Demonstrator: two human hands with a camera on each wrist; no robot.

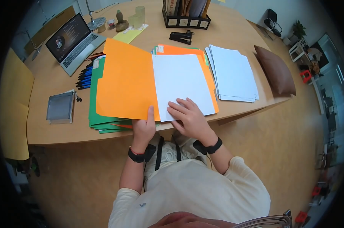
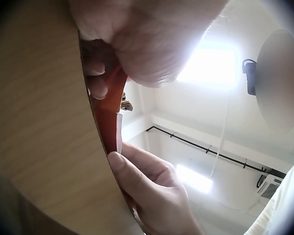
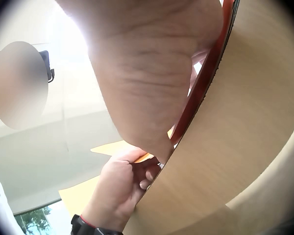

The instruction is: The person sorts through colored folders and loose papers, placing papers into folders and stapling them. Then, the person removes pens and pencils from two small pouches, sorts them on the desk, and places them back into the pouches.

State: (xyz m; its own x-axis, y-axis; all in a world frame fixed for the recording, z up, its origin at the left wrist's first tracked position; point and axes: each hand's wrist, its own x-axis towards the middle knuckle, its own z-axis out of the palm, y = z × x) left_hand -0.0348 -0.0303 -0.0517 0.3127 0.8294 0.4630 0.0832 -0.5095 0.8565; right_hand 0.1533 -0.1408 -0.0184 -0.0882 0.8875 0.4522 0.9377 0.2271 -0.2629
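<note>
An orange folder [image 1: 128, 81] lies opened out near the table's front edge, with white paper [image 1: 181, 83] on its right half. My left hand [image 1: 143, 129] grips the folder's bottom edge near the fold, thumb on top and fingers underneath; those fingers [image 2: 98, 85] show under it in the left wrist view. On the lower part of the paper rests my right hand [image 1: 189, 119], its fingers spread on the sheet and its thumb at the bottom edge. Green folders [image 1: 98, 95] and another orange folder [image 1: 172, 49] show from beneath.
A stack of white paper [image 1: 234, 74] lies to the right, beside a brown cushion [image 1: 274, 70]. A black stapler [image 1: 181, 37] and a file holder [image 1: 187, 22] stand behind. On the left are a laptop [image 1: 79, 47], several blue pens [image 1: 85, 78] and a clear pouch [image 1: 60, 107].
</note>
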